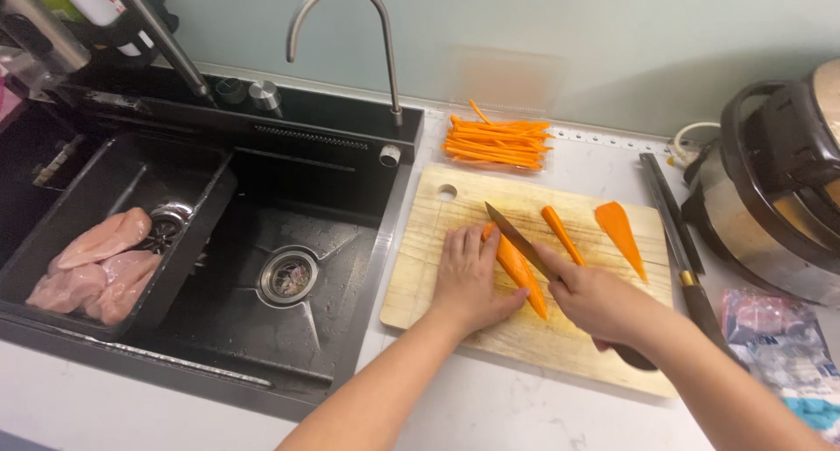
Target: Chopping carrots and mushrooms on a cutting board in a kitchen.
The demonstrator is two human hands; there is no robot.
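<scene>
A pale kitchen surface (490, 407) carries a wooden cutting board (455, 232) beside a black sink (262, 328). The left hand (468, 280) lies flat with fingers together, pressing a carrot piece (523, 280) at the board's centre. The right hand (599, 302) is wrapped around a knife (516, 237), its blade touching that carrot. Two more carrot pieces (621, 232) lie at 2 o'clock on the board; carrot strips (497, 142) sit beyond at 12, raw chicken (92, 267) in the sink tray at 9
</scene>
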